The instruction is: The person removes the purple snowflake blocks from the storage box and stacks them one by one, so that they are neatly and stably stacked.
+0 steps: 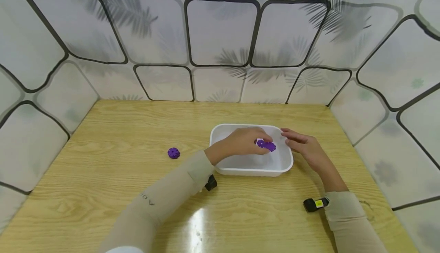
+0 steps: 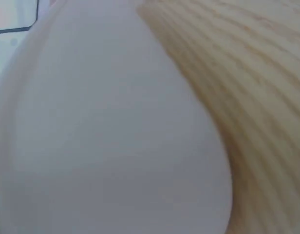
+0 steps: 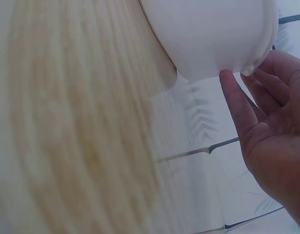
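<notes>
A white plastic tub [image 1: 252, 172] stands on the wooden table. My left hand [image 1: 240, 140] reaches down into it from the left, pinching purple flower-shaped discs [image 1: 269, 146] between fingers and thumb. How many discs there are is partly hidden by the fingers. At the tub's right end, my right hand [image 1: 311, 153] holds the rim. In the right wrist view, the thumb of that right hand [image 3: 271, 131] touches the outer wall of the tub [image 3: 213, 39] and the fingers go behind its edge. Another purple flower-shaped piece [image 1: 173, 153] lies on the table left of the tub.
The wooden table [image 1: 137, 131] meets a wall covering [image 1: 220, 35] with dark outlines and leaf prints at the back and both sides. A pale, blurred surface [image 2: 116, 122] fills most of the left wrist view. Dark wrist devices [image 1: 315, 204] are worn at both sleeves.
</notes>
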The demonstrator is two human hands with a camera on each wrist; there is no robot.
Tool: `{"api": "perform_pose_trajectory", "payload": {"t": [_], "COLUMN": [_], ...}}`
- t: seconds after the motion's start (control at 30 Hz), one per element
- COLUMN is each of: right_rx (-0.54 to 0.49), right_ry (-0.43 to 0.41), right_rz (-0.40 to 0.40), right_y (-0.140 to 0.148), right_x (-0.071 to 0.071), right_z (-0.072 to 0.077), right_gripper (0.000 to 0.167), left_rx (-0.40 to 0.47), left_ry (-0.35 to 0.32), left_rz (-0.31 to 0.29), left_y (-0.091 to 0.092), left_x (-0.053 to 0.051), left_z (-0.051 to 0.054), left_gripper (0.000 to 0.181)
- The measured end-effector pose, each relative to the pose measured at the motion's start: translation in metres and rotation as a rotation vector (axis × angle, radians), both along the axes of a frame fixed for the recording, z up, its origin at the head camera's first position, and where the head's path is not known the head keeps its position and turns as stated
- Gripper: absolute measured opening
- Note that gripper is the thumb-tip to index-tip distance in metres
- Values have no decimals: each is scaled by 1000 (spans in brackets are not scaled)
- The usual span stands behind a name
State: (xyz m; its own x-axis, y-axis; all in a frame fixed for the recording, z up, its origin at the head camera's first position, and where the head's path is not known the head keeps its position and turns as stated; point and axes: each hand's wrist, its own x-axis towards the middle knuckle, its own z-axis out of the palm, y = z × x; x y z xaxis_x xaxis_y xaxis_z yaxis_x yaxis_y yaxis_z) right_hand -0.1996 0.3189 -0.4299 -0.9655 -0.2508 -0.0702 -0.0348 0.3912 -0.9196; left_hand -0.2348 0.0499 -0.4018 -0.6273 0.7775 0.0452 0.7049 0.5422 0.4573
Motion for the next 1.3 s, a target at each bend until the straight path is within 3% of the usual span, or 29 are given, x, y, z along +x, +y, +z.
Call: {"api": "perform_pose_trajectory", "payload": {"t": [0.23,0.4,0.6,0.83,1.03,1.3], "right_rx": [42,31,28,40,52,26], "right_ry": [0,-9,4,-24,-32,-51], "right_rz": [-16,-16,-22,-20,-21,-21], "right_y": [-1,-2,-1,-2,-1,-1], "right_x": [0,0,1,-1,-2,-2], "right_z": [2,2,3,2,4,2], "right_gripper": [53,54,54,54,54,54], "left_rx": [28,37,63,81,85,10], "left_ry": [55,108,92,53,32,-39], "left_rz": [33,89,170,306,383,464], "left_y": [-33,-64,-101,-150,-189,-230], "left_x": [6,13,20,28,35,39], "left_z": [18,26,33,32,33,19], "left_gripper": [41,40,36,36,39,38]}}
